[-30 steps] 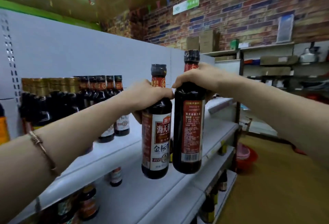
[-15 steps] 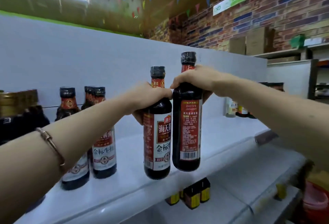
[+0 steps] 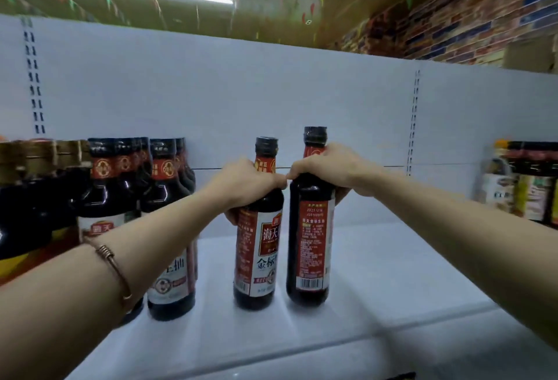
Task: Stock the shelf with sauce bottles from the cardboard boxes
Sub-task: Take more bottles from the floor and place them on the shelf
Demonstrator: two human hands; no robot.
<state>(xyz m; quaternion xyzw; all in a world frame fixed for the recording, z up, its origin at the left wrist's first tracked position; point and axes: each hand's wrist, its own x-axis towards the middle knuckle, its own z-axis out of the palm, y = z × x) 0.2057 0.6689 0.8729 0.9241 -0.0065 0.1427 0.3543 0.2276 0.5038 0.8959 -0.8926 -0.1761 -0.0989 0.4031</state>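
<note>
Two dark sauce bottles with red and white labels are held side by side over the white shelf [image 3: 377, 274]. My left hand [image 3: 244, 181] grips the left bottle [image 3: 258, 258] round its shoulder, label facing me. My right hand [image 3: 329, 165] grips the right bottle [image 3: 311, 246] round its neck, its back label with a barcode facing me. Both bottles' bases are at or just above the shelf surface; I cannot tell whether they touch it. A row of the same bottles [image 3: 169, 228] stands on the shelf just left of them.
Gold-capped dark bottles [image 3: 33, 198] stand at the far left. Other jars and bottles [image 3: 525, 186] stand at the shelf's right end. The white back panel [image 3: 271, 101] rises behind. A brick wall [image 3: 453, 26] is at the upper right.
The view has swung to face the shelf squarely. Both hands have carried their bottles in over the shelf and lowered them next to the standing row.
</note>
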